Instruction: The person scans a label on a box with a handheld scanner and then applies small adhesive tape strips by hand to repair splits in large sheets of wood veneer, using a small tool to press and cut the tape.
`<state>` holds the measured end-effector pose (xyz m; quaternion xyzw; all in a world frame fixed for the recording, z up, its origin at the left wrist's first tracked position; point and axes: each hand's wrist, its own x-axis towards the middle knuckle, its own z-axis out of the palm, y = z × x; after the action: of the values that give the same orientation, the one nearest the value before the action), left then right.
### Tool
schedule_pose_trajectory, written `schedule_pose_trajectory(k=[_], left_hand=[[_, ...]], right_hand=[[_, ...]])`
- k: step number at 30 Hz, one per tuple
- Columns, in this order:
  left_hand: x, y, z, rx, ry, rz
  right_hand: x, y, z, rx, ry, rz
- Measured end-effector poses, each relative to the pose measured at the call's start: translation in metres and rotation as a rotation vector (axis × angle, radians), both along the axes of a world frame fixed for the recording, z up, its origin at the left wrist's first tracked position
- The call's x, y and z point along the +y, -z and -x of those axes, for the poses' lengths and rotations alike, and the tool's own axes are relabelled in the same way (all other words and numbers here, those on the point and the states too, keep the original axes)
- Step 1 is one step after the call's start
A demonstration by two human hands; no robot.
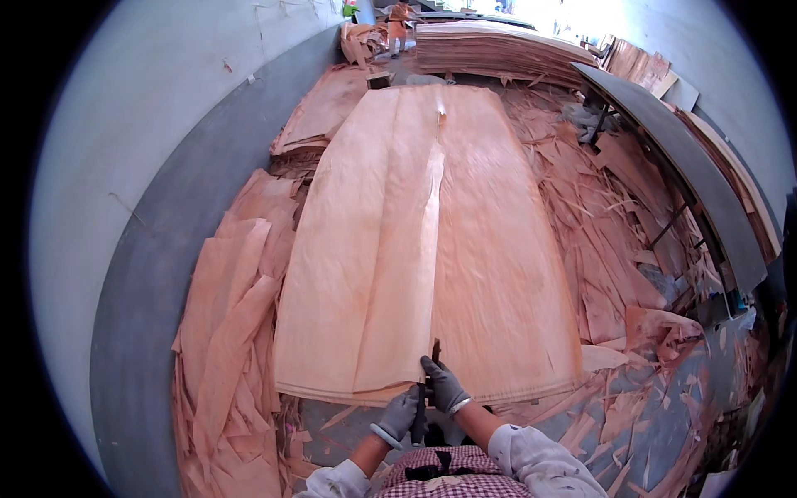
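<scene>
A tall stack of pale wood veneer sheets [506,249] lies in front of me. Lengthwise down its middle runs a seam, where a lighter strip [433,191] shows. At the near edge, beside this seam, my right hand [447,387] in a grey glove is closed round a long, narrow dark tool [418,425]. The tool's exact kind is not clear. Just left of it and lower, my left hand [400,413], also gloved, has its fingers curled at the sheet edge against the tool. What those fingers grip is hidden.
Torn veneer pieces [232,332] lie heaped along the left wall, with more scraps [581,224] to the right. A grey-topped table [689,149] stands at the right. Far back are another veneer stack [498,51] and a person in orange [398,26].
</scene>
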<state>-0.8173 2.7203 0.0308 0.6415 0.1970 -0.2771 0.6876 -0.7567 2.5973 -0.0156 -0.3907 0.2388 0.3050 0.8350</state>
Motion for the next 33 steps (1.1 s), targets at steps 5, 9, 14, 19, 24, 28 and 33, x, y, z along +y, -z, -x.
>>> schedule_pose_trajectory(k=[5,9,14,19,24,28,33], left_hand=[[0.005,0.001,0.006,-0.084,0.159,0.004],[0.025,0.033,0.030,0.027,0.204,0.314],[0.110,0.106,0.042,1.309,-1.085,1.676],[0.181,0.143,0.044,0.457,-1.177,1.038],[0.166,0.147,0.026,-0.107,-0.904,0.966],[0.125,0.130,0.006,0.108,-0.977,0.832],[0.017,0.068,0.026,-0.069,-0.513,0.487]], right_hand=[[0.007,-0.012,-0.005,-0.088,0.121,-0.064],[-0.009,-0.030,-0.014,-0.237,0.092,0.116],[-0.062,-0.048,-0.023,-0.234,0.127,0.178],[-0.151,-0.073,-0.019,-0.299,0.135,0.315],[-0.217,-0.078,-0.020,-0.214,-0.044,0.638],[-0.254,-0.066,-0.024,-0.476,0.033,0.794],[-0.314,-0.076,0.004,-0.648,0.026,1.075]])
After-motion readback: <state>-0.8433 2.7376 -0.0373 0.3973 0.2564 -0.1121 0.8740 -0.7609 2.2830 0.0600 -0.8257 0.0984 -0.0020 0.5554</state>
